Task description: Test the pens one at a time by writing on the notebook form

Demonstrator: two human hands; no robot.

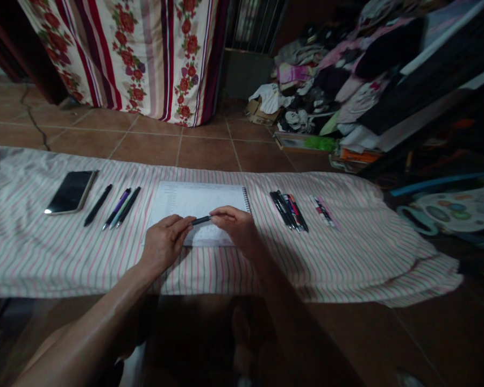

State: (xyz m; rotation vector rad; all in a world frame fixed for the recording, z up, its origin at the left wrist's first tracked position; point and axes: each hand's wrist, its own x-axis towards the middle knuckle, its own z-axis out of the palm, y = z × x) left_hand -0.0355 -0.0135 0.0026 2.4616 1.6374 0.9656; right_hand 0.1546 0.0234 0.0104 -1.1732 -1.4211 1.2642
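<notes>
A dark pen (201, 220) is held level between my two hands, over a spiral notebook (193, 196) with white pages. My left hand (165, 242) pinches its left end, while the fingertips of my right hand (237, 226) close on the right end. To the left of the notebook lie several pens: a black one (98, 205) by itself, then a small group with a purple pen (116, 208). On the right side is a bunch of dark pens (289, 211). Beyond that bunch rest some slim white and pink pieces (325, 212), too small to name.
A striped cloth (226, 269) covers the low surface. A phone (71, 192) lies at its left end. Behind it, a flowered curtain (145, 59) hangs above the tiled floor (145, 142). Piled clothes (326, 70) and a blue-edged plastic chair (452, 209) stand at the right.
</notes>
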